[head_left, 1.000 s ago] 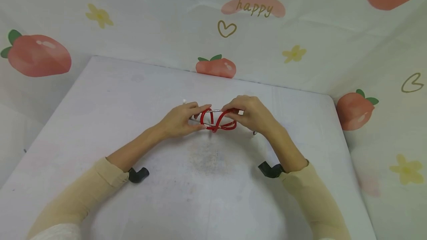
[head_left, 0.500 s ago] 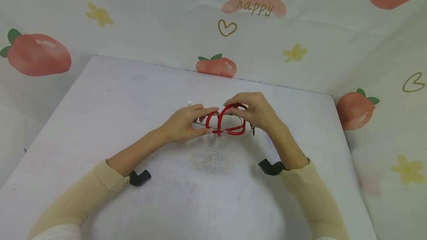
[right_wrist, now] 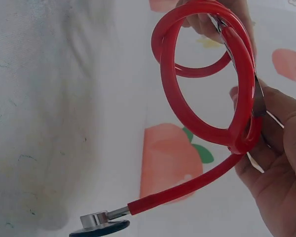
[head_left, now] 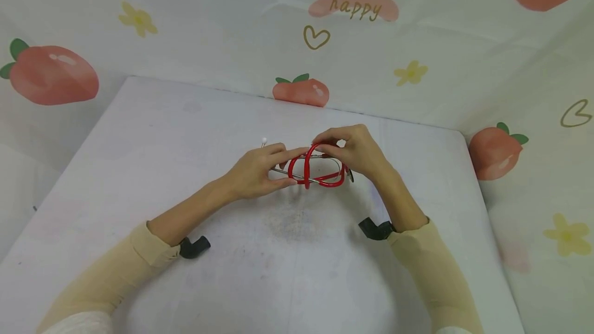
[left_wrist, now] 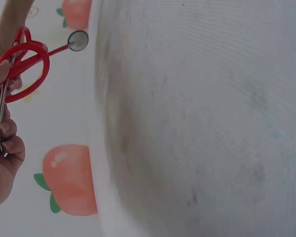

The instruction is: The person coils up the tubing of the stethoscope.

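The red-tubed stethoscope [head_left: 307,171] with silver metal ear tubes [left_wrist: 3,96] is held mid-frame above the white worktop [head_left: 278,282], left hand [head_left: 255,171] gripping the metal, right hand [head_left: 362,152] pinching the tubing [right_wrist: 171,94]. Looping looks largely done; the dark-rimmed round chest piece [right_wrist: 94,220] hangs loose, untucked.

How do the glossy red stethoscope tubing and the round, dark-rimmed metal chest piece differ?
Shape: the red tubing curls into loops; the metal chest piece is a compact disc.
Colour: the red tubing is red; the metal chest piece is silver and dark.
Contact: the right hand pinches the red tubing; no hand touches the metal chest piece.
Shared: same stethoscope.
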The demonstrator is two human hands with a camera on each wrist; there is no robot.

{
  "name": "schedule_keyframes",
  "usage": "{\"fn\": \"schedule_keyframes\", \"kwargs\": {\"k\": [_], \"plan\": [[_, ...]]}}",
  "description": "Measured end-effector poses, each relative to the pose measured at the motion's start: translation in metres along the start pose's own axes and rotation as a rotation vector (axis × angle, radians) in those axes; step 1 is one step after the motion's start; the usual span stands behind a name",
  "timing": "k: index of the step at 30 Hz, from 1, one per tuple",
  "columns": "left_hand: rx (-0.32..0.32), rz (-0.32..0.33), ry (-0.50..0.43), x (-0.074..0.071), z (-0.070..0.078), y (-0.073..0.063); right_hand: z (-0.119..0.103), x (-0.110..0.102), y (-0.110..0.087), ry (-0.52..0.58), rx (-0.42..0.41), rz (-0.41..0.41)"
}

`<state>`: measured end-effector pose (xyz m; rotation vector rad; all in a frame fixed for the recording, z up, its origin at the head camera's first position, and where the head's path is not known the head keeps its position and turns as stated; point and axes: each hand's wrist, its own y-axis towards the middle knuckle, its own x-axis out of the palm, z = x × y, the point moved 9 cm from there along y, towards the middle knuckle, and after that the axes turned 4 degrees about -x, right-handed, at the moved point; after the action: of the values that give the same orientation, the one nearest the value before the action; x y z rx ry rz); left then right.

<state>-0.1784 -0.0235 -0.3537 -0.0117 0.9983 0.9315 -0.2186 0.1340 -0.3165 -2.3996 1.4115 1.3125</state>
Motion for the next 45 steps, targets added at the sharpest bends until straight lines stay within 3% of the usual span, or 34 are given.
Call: {"fn": "schedule_keyframes", "kwargs": {"k": [10, 28, 35, 45], "plan": [[0.044, -0.023, 0.007, 0.002, 0.004, 0.0, 0.018, 0.01, 0.003, 0.139, 0.089, -0.05], [0.023, 0.004, -0.017, 0.0, 0.0, 0.0, 0.053, 0.029, 0.001, 0.431, 0.247, -0.104], [0.008, 0.018, -0.053, -0.003, -0.002, -0.001, 0.073, 0.033, -0.008, 0.464, 0.321, -0.092], [-0.064, 0.061, -0.119, -0.015, -0.01, 0.001, 0.096, 0.038, -0.026, 0.48, 0.419, -0.031]]}}
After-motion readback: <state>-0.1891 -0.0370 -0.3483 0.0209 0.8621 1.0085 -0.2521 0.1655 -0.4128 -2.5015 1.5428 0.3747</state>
